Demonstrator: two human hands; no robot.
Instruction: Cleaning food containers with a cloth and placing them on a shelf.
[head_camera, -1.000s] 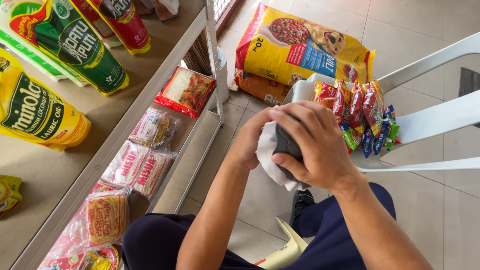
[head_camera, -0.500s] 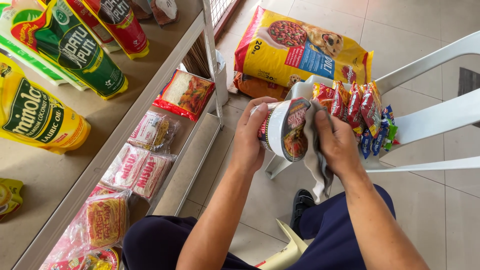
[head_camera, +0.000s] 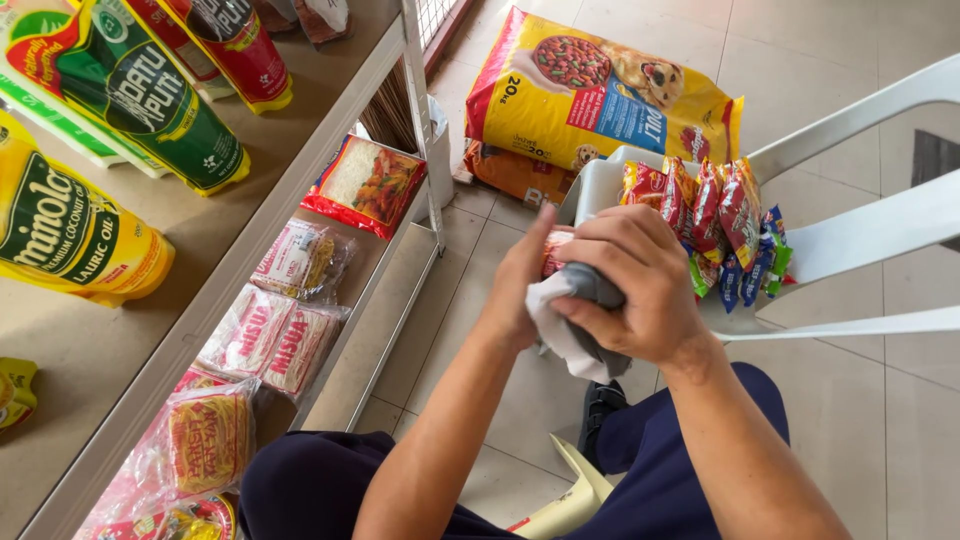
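My left hand (head_camera: 515, 295) grips a small round can (head_camera: 556, 252), of which only a red-orange sliver shows between my hands. My right hand (head_camera: 640, 290) is closed over the top of the can with a grey and white cloth (head_camera: 560, 335) pressed against it. The cloth's white end hangs below my fingers. Both hands are held together above my lap, over the tiled floor. Most of the can is hidden by the cloth and my right hand.
A white plastic chair (head_camera: 860, 235) at the right carries several snack packets (head_camera: 715, 215). A yellow pet food bag (head_camera: 600, 95) lies on the floor behind it. At the left a shelf unit (head_camera: 250, 255) holds oil pouches (head_camera: 70, 235) above and noodle packs (head_camera: 285, 335) below.
Half a second ago the can's end was uncovered, with the cloth hanging at the right. Now my right hand has brought the cloth back over the can, as it was one second ago.
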